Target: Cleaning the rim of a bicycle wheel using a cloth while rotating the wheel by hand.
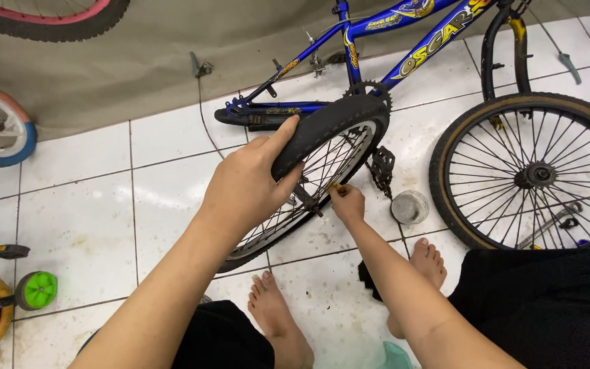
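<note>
In the middle of the frame the left hand clasps the black tyre of a loose bicycle wheel, thumb lying along the tread and fingers curled round the rim, so the wheel stands tilted on the white tiled floor. Just right of it, the right hand is pinched on a small yellowish piece at the spokes near the hub; the piece is too small to identify, and it may be a valve cap or a spoke fitting.

Behind the wheel, across the top of the frame, lies a blue bicycle frame with its chainring and a black pedal hanging just beside the right hand. A small round metal tin sits on the floor right of that hand, and a second wheel with a tan-edged tyre lies flat at the right edge. Bare feet rest on the tiles at the bottom centre.

The step in hand looks like fine work at the rim or spokes while the wheel is steadied. The next move would call for a firm, unmoving grip from the left hand and a small, careful twist or pull by the right fingertips.
</note>
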